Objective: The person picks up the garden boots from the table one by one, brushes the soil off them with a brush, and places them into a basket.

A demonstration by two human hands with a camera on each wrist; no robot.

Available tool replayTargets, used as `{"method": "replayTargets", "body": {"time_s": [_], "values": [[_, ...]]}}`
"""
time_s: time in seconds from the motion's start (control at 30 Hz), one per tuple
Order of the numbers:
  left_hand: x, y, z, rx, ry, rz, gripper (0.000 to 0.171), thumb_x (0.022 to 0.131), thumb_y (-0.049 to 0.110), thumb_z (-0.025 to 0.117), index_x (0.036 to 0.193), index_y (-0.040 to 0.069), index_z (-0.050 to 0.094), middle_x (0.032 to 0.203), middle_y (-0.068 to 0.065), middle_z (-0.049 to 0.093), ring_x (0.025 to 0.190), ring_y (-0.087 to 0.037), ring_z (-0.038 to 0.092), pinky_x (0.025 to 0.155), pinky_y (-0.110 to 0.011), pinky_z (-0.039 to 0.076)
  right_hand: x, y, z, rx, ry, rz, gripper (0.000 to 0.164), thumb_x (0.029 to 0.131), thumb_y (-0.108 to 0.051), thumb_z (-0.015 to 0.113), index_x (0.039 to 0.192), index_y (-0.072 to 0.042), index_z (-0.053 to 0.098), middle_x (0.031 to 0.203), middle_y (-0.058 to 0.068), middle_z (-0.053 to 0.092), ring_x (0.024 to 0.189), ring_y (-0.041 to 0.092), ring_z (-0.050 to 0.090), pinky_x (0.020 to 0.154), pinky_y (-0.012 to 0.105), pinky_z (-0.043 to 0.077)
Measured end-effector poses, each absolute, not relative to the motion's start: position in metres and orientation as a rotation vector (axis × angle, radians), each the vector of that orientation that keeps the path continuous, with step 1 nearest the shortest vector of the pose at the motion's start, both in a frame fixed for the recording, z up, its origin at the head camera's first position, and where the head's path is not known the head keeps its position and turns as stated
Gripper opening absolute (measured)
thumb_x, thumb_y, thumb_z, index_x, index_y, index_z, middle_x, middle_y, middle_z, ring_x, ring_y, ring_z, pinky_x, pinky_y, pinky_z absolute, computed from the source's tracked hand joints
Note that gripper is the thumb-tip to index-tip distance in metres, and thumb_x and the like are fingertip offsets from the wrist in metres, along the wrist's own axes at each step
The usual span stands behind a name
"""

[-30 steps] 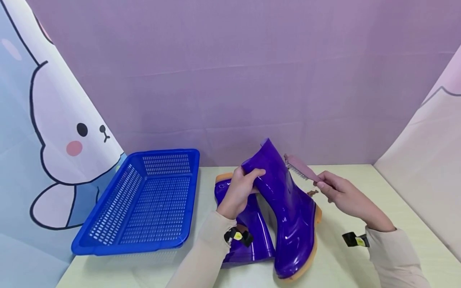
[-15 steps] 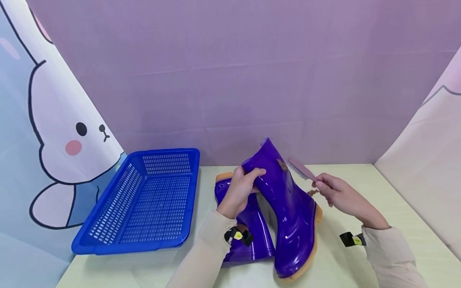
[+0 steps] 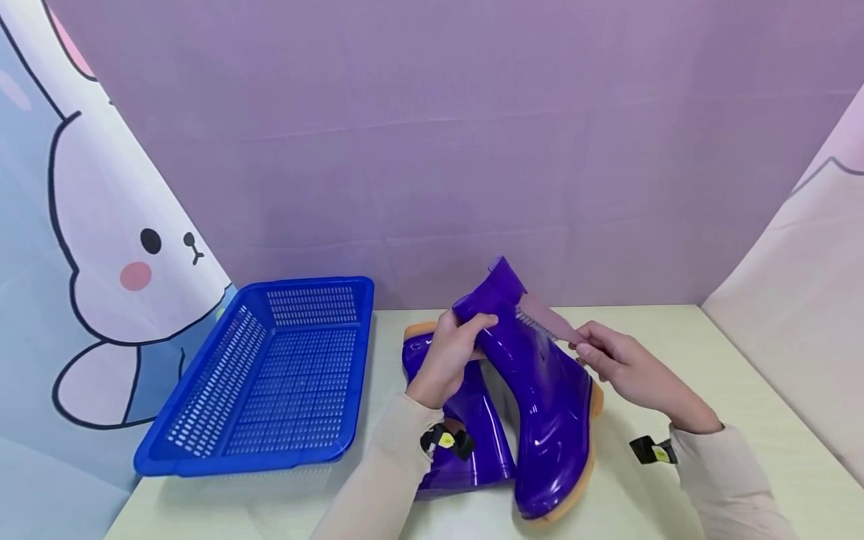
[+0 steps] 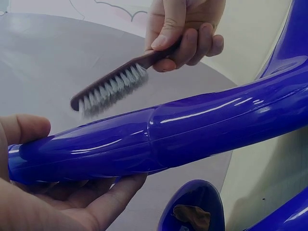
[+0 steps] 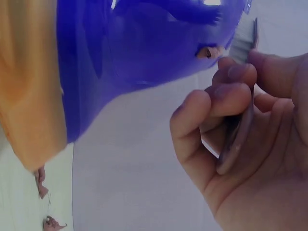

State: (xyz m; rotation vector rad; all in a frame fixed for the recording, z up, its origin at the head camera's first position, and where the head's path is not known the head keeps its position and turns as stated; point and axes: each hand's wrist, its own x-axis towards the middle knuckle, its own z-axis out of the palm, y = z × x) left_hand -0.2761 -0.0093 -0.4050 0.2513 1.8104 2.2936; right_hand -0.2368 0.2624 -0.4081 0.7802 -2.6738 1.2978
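One boot tilted toward the desk's back edge is gripped by left hand; right hand clasps a brush, likely scrubbing, next needing steadiness.

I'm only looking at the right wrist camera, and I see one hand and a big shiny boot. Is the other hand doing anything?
Observer: Yes, the left hand is gripping the boot near its top.
Operator: Ooh, is there another boot?
Observer: Yes, a second boot lies to the left of the first one.
Operator: And what's past that?
Observer: Farther left sits a blue basket with lots of little holes.
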Motion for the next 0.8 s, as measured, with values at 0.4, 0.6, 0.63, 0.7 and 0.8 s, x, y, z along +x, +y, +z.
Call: {"method": "replayTargets", "body": {"time_s": [0.4,0.6,0.63,0.7,0.8], "values": [[-0.275,-0.007,-0.403,0.213,1.807,2.296,0.024,0.096,0.021,0.066,0.117,0.011,0.061,0.096,0.0,0.071,0.084,-0.014,0.072,0.089,-0.04,0.059,-0.241,0.295,-0.407,0.221,-2.794,1.104,0.033,0.111,-0.029,0.041,0.115,-0.001,0.057,0.089,0.009,0.07,0.058,0.009,0.049,0.05,0.029,0.041],[-0.274,-0.009,-0.402,0.225,1.812,2.294,0.026,0.097,0.021,0.066,0.12,0.011,0.06,0.099,-0.001,0.071,0.087,-0.015,0.072,0.092,-0.042,0.059,-0.241,0.3,-0.404,0.2,-2.806,1.16,0.035,0.111,-0.031,0.041,0.116,0.0,0.056,0.093,0.011,0.074,0.053,0.01,0.046,0.048,0.03,0.039],[-0.274,-0.009,-0.403,0.226,1.817,2.293,0.028,0.097,0.022,0.066,0.121,0.011,0.059,0.101,-0.002,0.07,0.089,-0.015,0.072,0.093,-0.042,0.059,-0.241,0.299,-0.403,0.2,-2.81,1.163,0.034,0.111,-0.031,0.041,0.116,0.0,0.056,0.094,0.011,0.074,0.053,0.01,0.046,0.048,0.03,0.04],[-0.274,-0.009,-0.403,0.219,1.832,2.291,0.031,0.097,0.022,0.067,0.124,0.01,0.058,0.106,-0.003,0.07,0.091,-0.015,0.072,0.093,-0.042,0.058,-0.24,0.299,-0.402,0.201,-2.816,1.16,0.034,0.111,-0.03,0.041,0.116,0.0,0.056,0.093,0.011,0.073,0.054,0.01,0.047,0.049,0.03,0.04],[-0.272,-0.007,-0.404,0.223,1.909,2.274,0.038,0.093,0.019,0.073,0.127,0.01,0.057,0.112,-0.006,0.069,0.095,-0.016,0.07,0.093,-0.039,0.058,-0.239,0.297,-0.401,0.211,-2.812,1.163,0.033,0.111,-0.029,0.041,0.115,0.0,0.056,0.09,0.009,0.071,0.056,0.011,0.048,0.049,0.031,0.04]]}}
